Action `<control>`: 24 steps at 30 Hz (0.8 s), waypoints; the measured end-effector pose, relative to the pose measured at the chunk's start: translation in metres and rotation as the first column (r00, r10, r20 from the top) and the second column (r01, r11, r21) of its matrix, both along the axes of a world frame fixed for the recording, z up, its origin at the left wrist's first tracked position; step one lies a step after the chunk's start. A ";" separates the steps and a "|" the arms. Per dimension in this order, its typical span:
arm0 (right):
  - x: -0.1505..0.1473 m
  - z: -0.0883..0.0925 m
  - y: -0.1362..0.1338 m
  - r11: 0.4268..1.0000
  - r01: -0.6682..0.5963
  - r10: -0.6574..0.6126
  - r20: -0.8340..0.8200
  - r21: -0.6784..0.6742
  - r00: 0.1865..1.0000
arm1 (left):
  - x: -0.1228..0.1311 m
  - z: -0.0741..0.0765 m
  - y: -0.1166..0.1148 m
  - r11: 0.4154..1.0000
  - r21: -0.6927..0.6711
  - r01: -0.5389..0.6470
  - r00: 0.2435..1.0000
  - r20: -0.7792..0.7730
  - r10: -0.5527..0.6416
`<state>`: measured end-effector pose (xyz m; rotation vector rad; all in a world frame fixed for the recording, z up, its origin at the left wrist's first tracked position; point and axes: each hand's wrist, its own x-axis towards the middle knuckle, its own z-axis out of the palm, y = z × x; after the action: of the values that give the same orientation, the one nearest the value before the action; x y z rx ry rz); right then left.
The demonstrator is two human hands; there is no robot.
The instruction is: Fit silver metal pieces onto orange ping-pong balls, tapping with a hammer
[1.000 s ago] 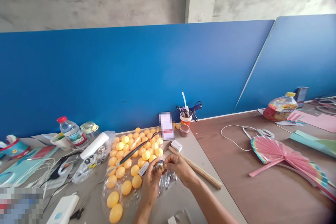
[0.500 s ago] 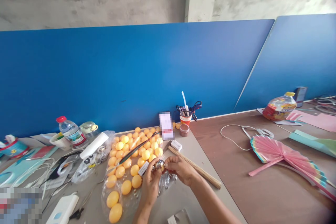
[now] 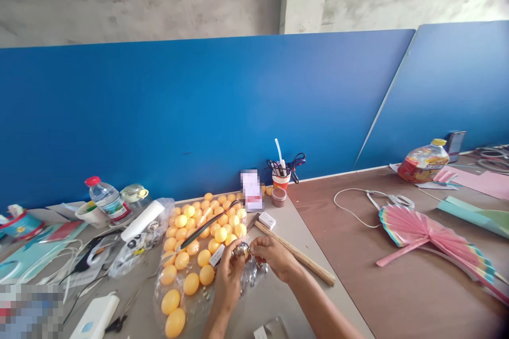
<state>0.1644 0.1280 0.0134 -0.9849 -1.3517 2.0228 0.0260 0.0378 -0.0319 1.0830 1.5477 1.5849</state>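
Head view: from my remote seat I list two bare hands working together over a grey tabletop [image 3: 306, 302].
Left hand [image 3: 229, 278]: forearm rising steeply from the bottom edge, back of the hand outward; thumb and fingers closed round a shiny metal piece [image 3: 240, 249].
Right hand [image 3: 274, 258]: forearm slanting in from the lower right, wrist bent, fingers curled with tips drawn together at the metal piece's right side; I cannot tell whether they pinch anything.
Metal piece: raised between both hands, its exact shape partly hidden by fingers.
Plastic bag [image 3: 249, 279]: clear, crumpled, below the hands.
Orange balls [image 3: 191, 283]: many, in clear wrapping, left of the left hand.
Dark tool [image 3: 204, 229]: long and thin, lying across the balls.
Wooden stick [image 3: 312, 265]: lying diagonally, beyond the right forearm.
White box [image 3: 267, 220]: small, near the stick's far end.
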 end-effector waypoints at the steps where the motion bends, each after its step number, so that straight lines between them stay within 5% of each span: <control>1: 0.000 0.000 0.000 1.000 0.005 -0.005 0.002 0.005 1.000 | 0.000 0.000 0.000 1.000 0.001 -0.001 1.000 -0.002 0.001; 8: 0.000 0.003 0.000 0.994 -0.049 0.040 -0.087 -0.099 0.995 | 0.003 0.004 0.000 1.000 0.015 -0.024 1.000 0.015 0.024; 24: 0.001 0.001 0.003 0.997 -0.026 0.027 0.018 -0.073 0.999 | 0.009 0.012 -0.003 0.997 0.067 -0.025 0.990 -0.138 0.034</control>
<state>0.1657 0.1306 0.0139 -1.0260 -1.3155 2.1010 0.0353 0.0349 -0.0202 1.2347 1.6188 1.6198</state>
